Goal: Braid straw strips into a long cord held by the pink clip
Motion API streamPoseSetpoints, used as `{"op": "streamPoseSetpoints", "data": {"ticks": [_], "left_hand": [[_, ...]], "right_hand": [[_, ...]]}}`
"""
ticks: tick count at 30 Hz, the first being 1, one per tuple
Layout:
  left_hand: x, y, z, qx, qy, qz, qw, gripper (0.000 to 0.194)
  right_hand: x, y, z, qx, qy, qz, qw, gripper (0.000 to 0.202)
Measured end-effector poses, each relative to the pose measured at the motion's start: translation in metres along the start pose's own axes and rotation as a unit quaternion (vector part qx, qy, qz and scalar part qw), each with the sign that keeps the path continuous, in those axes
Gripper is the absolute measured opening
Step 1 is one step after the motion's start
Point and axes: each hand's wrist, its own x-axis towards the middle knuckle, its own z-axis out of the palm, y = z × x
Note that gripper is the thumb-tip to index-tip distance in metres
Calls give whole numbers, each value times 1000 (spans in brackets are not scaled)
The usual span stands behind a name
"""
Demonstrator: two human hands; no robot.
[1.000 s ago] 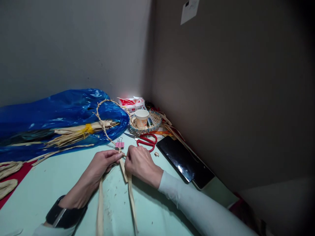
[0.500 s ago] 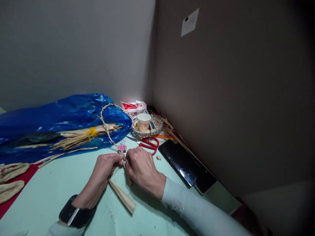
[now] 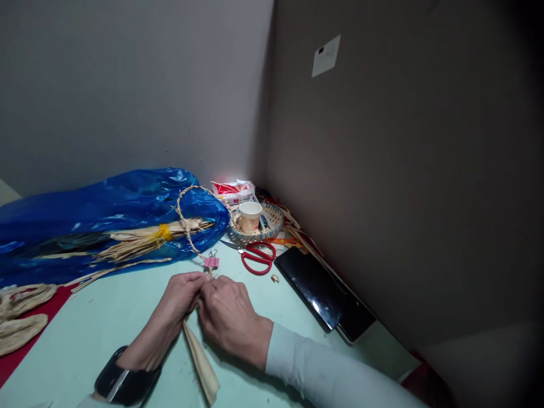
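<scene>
My left hand (image 3: 182, 297) is closed, its thumb and fingers pinching the end of a twisted cord of dried husk. Close against it, my right hand (image 3: 233, 323) is also closed on the same husk strands, its fingertips mostly hidden. A pale dried husk strip (image 3: 202, 362) trails down from beneath my hands toward the table's near side. Just beyond my fingers, a pink binder clip (image 3: 211, 263) grips the cord. From there the twisted cord (image 3: 180, 212) loops up over a blue plastic bag (image 3: 127, 195).
Red-handled scissors (image 3: 258, 258) lie behind my right hand. A paper cup (image 3: 250, 216) stands in a woven basket (image 3: 278, 218) near the corner. Two dark phone-like slabs (image 3: 310, 289) overlap at right. A yellow-tied husk bundle (image 3: 140, 238) rests on the bag; woven soles (image 3: 23, 333) lie far left.
My right hand has shifted left and slightly down, now pressed against the left. The second strand that hung between my hands is now hidden, and the trailing strip hangs steeper.
</scene>
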Motion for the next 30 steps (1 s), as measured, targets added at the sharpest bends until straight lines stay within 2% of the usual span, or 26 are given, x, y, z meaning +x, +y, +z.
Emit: {"op": "streamPoseSetpoints", "data": {"ticks": [4,7,14,18,22,26,30], "left_hand": [[0,1,-2,-15,4,-21,1000,19],[0,4,-3,-23,3,-36,999,22],[0,4,-2,-64,-1,-40,997,16],[-2,3,-1,-77,-6,-38,996,23],[-7,4,-1,-71,-21,-37,997,32],[-11,5,1,-42,-19,-19,999,36],[-15,5,4,5,11,8,1000,35]], "right_hand": [[11,17,-19,122,17,108,987,24],[17,27,-25,160,11,132,978,21],[30,25,-12,254,-34,141,956,19],[39,31,-7,310,-68,142,938,26],[41,42,0,362,-86,157,915,23],[40,43,7,383,-70,185,902,22],[38,36,9,385,-31,215,897,19]]}}
